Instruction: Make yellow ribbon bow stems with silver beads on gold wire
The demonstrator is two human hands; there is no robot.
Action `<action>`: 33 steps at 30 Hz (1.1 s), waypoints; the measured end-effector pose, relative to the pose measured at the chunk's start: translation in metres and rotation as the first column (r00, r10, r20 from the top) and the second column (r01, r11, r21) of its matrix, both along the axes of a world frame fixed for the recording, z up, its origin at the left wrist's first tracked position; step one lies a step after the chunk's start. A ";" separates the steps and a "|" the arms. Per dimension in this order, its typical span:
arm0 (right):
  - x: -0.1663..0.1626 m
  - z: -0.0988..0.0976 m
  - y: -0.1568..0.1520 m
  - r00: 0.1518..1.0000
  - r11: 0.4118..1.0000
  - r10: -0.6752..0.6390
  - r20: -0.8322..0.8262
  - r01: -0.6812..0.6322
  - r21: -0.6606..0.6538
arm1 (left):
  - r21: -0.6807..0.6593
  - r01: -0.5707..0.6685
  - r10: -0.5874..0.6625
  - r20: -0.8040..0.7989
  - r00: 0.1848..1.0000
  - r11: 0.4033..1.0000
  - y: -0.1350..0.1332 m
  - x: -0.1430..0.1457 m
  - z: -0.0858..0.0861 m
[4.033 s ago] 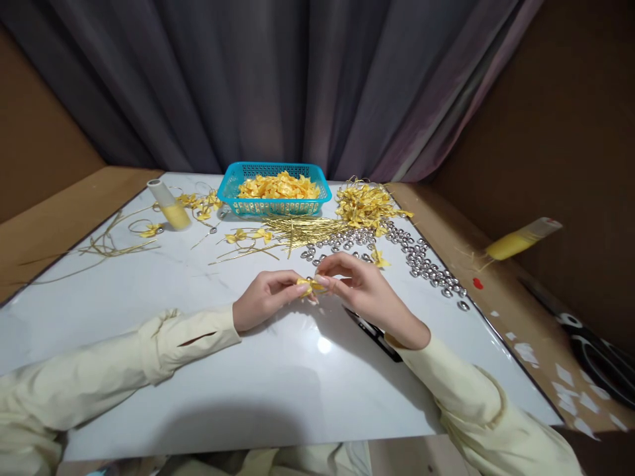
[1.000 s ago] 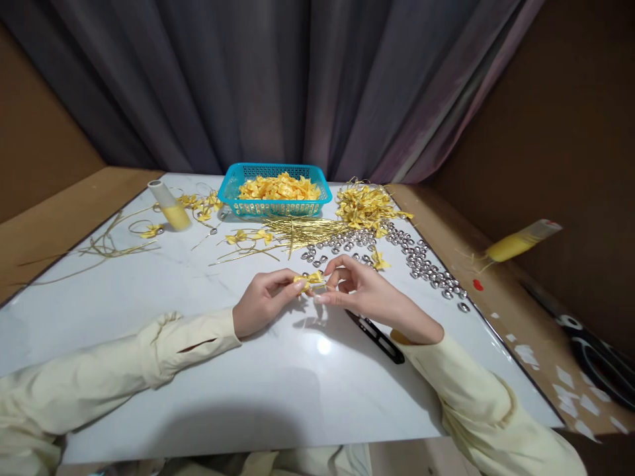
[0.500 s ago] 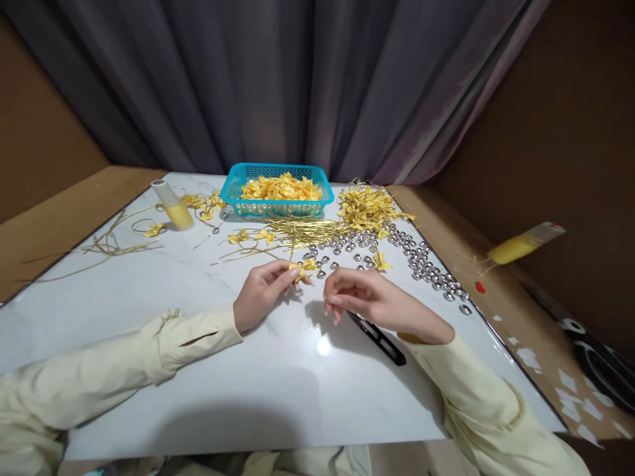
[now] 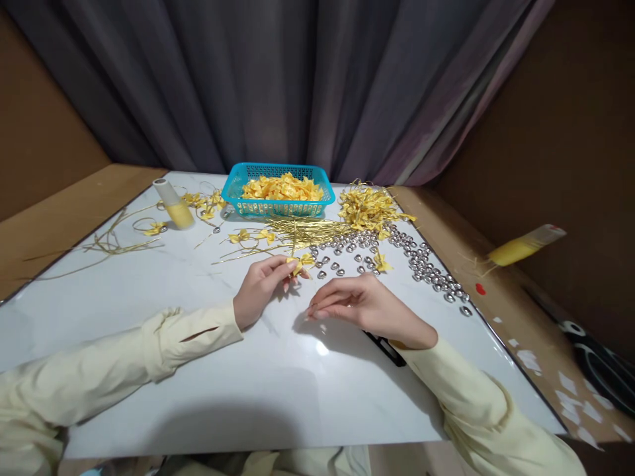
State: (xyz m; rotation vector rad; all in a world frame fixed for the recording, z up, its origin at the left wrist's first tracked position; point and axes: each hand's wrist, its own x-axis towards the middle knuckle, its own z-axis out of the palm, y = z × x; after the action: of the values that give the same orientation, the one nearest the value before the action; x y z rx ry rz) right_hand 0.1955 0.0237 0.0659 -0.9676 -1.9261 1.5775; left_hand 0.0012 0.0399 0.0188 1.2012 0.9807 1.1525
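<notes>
Between the thumb and fingers of my left hand point(image 4: 262, 284) is a yellow ribbon bow point(image 4: 302, 262), with a thin gold cord rising behind it. My right hand point(image 4: 370, 305) is closed in a pinch to the right of the bow and apart from it; whatever its fingertips hold, if anything, is too small to make out. Under the right wrist lies a slim black tool point(image 4: 385, 350), mostly covered by the hand. Beyond both hands are scattered silver heart-shaped beads point(image 4: 430, 266) and a bundle of gold cords point(image 4: 310, 231).
A blue plastic basket point(image 4: 229, 195) of yellow bows stands at the back. To its right is a heap of corded bows point(image 4: 367, 208). A glue bottle point(image 4: 174, 206) stands at left; another yellow bottle point(image 4: 526, 244) and black-handled scissors point(image 4: 598, 363) are at right.
My right hand has moved a little left and toward me, its fingers pinched closer together and covering more of the black tool. The left hand has barely shifted and keeps the bow.
</notes>
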 end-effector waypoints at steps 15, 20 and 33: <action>-0.012 -0.013 0.002 0.941 0.806 -0.289 -0.178 0.339 0.485 | -0.044 0.027 -0.027 0.002 1.000 0.999 0.000 0.002 0.001; -0.014 -0.016 0.006 0.896 0.919 -0.375 -0.236 0.393 0.034 | 0.094 0.092 -0.073 -0.185 0.980 0.991 -0.010 0.004 0.007; -0.009 -0.019 0.012 0.879 0.901 -0.425 -0.216 0.387 -0.196 | 0.183 0.112 -0.061 -0.264 0.963 0.977 -0.012 0.004 0.007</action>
State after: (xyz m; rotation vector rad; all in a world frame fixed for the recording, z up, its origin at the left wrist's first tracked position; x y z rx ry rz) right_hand 0.1865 0.0358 0.0468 -1.0867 -1.3391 1.5175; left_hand 0.0050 0.0282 0.0259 1.5682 1.0121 1.0586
